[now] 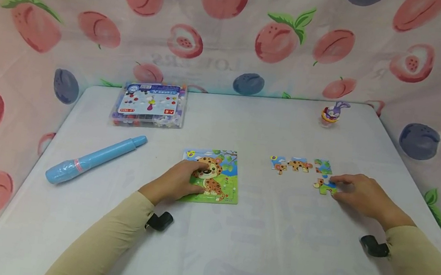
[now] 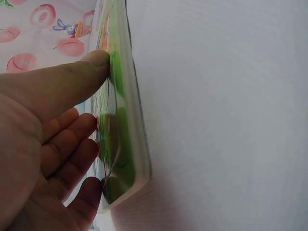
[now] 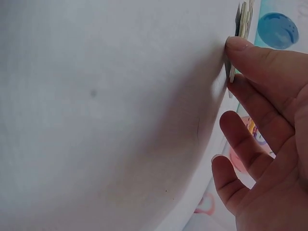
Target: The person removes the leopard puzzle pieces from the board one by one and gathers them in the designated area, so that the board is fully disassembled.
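A jigsaw puzzle board (image 1: pixel 228 189) with a spotted leopard cub picture lies near the middle of the table. My left hand (image 1: pixel 175 180) rests on its left part, thumb and fingertips touching the surface; in the left wrist view the thumb (image 2: pixel 72 79) lies along the near edge. Farther right, my right hand (image 1: pixel 365 198) pinches a puzzle piece (image 1: pixel 324 187) between thumb and index finger, low over the table. Just beyond it three loose pieces sit in a row: a left piece (image 1: pixel 278 163), a middle piece (image 1: pixel 299 164) and a right piece (image 1: pixel 322 166).
A clear plastic box (image 1: pixel 149 105) of small coloured parts stands at the back left. In front of it lies a light blue microphone-shaped tube (image 1: pixel 96 158). A small purple rabbit figure (image 1: pixel 332 114) stands at the back right, near the fruit-print cloth (image 1: pixel 225 36).
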Demonstrator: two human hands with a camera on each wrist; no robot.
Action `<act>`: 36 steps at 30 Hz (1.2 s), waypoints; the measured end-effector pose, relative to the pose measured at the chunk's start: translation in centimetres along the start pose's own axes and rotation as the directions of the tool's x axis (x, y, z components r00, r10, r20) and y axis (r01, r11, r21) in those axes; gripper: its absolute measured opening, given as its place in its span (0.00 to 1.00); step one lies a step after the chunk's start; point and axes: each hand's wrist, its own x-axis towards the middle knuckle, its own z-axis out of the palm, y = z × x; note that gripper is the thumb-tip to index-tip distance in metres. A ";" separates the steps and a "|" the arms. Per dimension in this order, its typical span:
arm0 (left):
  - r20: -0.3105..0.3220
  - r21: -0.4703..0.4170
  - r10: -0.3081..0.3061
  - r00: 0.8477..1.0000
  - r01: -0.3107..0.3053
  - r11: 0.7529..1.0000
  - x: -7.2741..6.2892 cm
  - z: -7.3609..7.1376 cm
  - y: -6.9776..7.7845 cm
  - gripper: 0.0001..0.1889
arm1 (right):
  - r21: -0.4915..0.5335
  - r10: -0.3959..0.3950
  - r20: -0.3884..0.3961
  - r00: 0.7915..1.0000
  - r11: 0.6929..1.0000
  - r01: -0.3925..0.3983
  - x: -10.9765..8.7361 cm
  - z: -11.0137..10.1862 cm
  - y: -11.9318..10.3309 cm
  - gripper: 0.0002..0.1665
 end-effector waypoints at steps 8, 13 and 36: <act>-0.002 -0.002 0.010 1.000 -0.010 1.000 0.0 0.2 -0.1 0.34 | 0.005 0.008 0.005 1.000 1.000 -0.008 0.0 0.0 0.1 0.32; -0.004 -0.001 0.006 1.000 -0.006 1.000 0.0 0.2 -0.1 0.34 | -0.005 0.015 0.008 1.000 1.000 -0.015 0.0 0.0 0.2 0.32; -0.014 -0.011 0.009 1.000 -0.009 1.000 0.1 0.1 -0.1 0.34 | 0.071 -0.043 -0.042 0.998 0.996 0.046 1.0 -1.5 -3.9 0.34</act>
